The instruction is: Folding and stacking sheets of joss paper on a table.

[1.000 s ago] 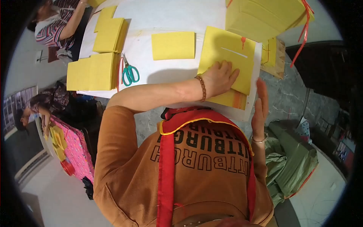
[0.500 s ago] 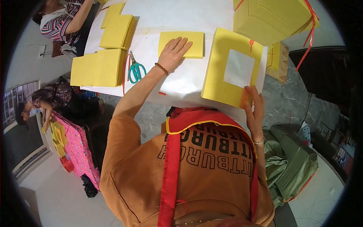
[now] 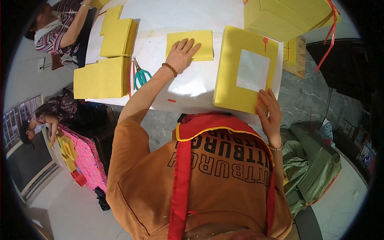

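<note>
My left hand lies flat with fingers spread on a small yellow paper piece on the white-covered table. At the near right corner of a thick stack of larger yellow paper, my right hand rests its half-bent fingers on the edge, thumb apart from them. I cannot see anything gripped there. On top of that stack are a pale silvery rectangle and a small red mark near the far edge. To the left of my left hand lie teal-handled scissors, with piles of folded yellow paper beyond.
Tall bundles of yellow paper tied with red ribbon stand at the far right. Green wrapped packs sit on the right. Two other people work at the left, one beside a pink-covered table. A red scrap lies near the table edge.
An orange patch by my right fingers at the stack's corner no longer shows; yellow is there now. My right fingers have shifted slightly. My left hand stays on the paper piece.
</note>
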`<action>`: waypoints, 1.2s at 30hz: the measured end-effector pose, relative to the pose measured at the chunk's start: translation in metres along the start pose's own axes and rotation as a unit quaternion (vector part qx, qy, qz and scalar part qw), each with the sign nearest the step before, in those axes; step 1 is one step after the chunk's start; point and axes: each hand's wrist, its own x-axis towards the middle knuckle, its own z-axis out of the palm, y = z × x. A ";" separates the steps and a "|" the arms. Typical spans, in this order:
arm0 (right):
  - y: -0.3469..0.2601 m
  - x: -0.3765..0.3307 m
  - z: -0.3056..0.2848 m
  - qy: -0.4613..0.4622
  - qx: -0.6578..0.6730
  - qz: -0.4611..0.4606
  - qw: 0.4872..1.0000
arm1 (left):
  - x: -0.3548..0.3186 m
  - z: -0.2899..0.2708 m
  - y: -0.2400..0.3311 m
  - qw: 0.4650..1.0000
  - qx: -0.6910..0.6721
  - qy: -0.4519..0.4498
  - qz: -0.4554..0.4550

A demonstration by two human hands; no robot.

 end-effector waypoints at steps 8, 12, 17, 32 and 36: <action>-0.001 -0.001 0.002 0.012 0.030 0.026 0.999 | -0.007 0.024 0.009 0.998 0.026 -0.021 -0.044; 0.000 0.008 -0.003 0.031 -0.020 -0.027 0.999 | -0.008 0.025 0.009 0.998 0.031 -0.021 -0.040; 0.009 0.019 -0.013 0.007 -0.023 -0.082 0.996 | 0.004 -0.009 0.023 0.997 0.040 0.044 -0.056; 0.030 0.016 -0.003 0.014 0.239 0.046 0.970 | 0.027 -0.111 0.160 0.945 -0.238 0.062 0.217; 0.037 0.015 -0.004 0.007 0.211 0.012 0.977 | 0.035 -0.111 0.157 0.938 -0.266 0.036 0.220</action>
